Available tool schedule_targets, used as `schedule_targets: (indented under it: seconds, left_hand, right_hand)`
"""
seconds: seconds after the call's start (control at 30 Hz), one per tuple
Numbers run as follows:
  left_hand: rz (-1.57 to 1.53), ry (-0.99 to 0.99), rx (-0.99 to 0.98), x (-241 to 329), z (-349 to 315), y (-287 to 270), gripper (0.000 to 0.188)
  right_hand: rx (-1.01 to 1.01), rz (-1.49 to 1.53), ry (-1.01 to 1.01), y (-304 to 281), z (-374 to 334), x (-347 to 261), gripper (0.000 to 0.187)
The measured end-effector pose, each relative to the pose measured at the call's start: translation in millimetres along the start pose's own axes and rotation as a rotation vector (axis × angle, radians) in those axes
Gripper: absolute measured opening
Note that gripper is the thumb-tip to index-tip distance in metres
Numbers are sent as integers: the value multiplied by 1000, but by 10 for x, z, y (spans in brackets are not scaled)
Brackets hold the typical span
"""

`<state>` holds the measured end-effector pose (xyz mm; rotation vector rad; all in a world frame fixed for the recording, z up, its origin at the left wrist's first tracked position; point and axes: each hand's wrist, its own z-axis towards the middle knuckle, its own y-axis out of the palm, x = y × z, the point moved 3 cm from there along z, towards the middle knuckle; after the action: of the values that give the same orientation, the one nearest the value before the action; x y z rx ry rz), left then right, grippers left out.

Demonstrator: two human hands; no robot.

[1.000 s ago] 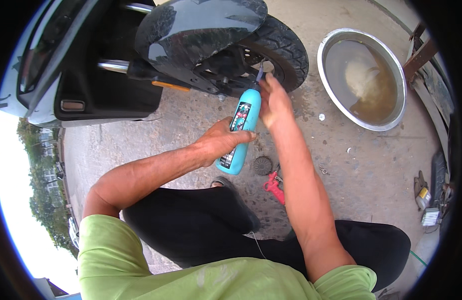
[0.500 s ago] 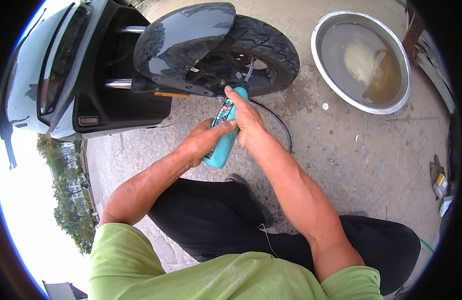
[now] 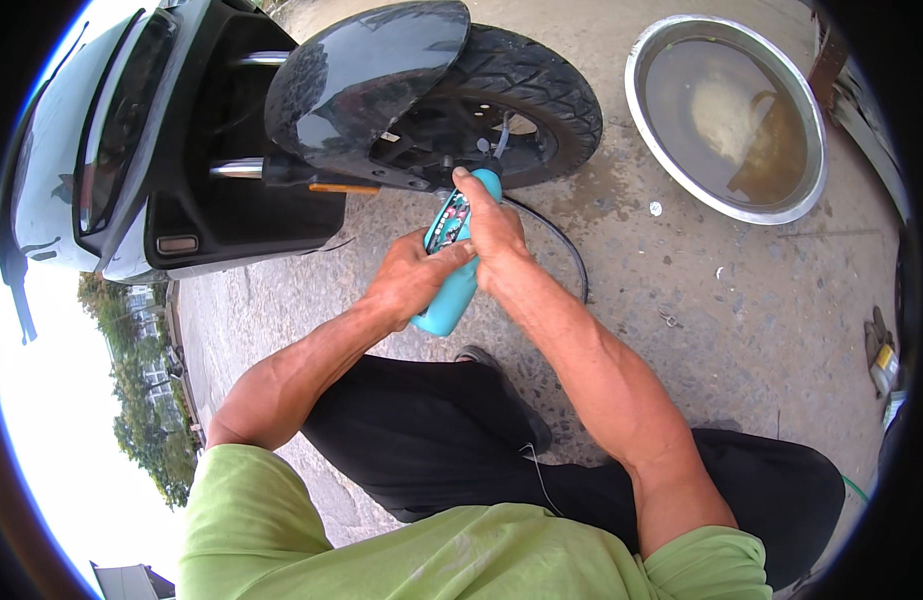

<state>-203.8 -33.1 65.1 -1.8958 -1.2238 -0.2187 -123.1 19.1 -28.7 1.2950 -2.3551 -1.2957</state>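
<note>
Both my hands are wrapped around a turquoise plastic bottle [image 3: 446, 306] with a printed label, held tilted by the wheel with its top away from me. My left hand [image 3: 410, 274] grips its lower left side, thumb across the front. My right hand [image 3: 496, 228] closes round the upper right side, thumb near the top. A short pale tube [image 3: 503, 135] shows just beyond the bottle's top, against the wheel rim; fingers and bottle hide how its ends join. The black tyre [image 3: 572, 110] stands under a glossy dark mudguard [image 3: 367, 75].
At left is the scooter's dark front body [image 3: 237, 225]. A metal basin [image 3: 634, 110] of murky water stands at the far right. A black hose [image 3: 572, 250] curves over the concrete beside the bottle. A small yellow-labelled container [image 3: 886, 370] lies near the right edge.
The bottle's sides look more pressed in, and its top sits slightly further right. Both hands keep their hold. The view has shifted slightly.
</note>
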Motion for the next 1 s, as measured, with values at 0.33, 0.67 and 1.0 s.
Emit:
schedule_targets:
  seconds: [0.33, 0.67, 1.0]
  left_hand:
    - [10, 42, -60, 59, -16, 7, 44]
    - [51, 62, -53, 50, 10, 13, 41]
    - [59, 69, -64, 71, 23, 10, 40]
  right_hand:
    - [-95, 70, 24, 29, -24, -17, 47]
    - [-159, 111, 50, 36, -14, -19, 44]
    - [-171, 134, 40, 23, 19, -7, 49]
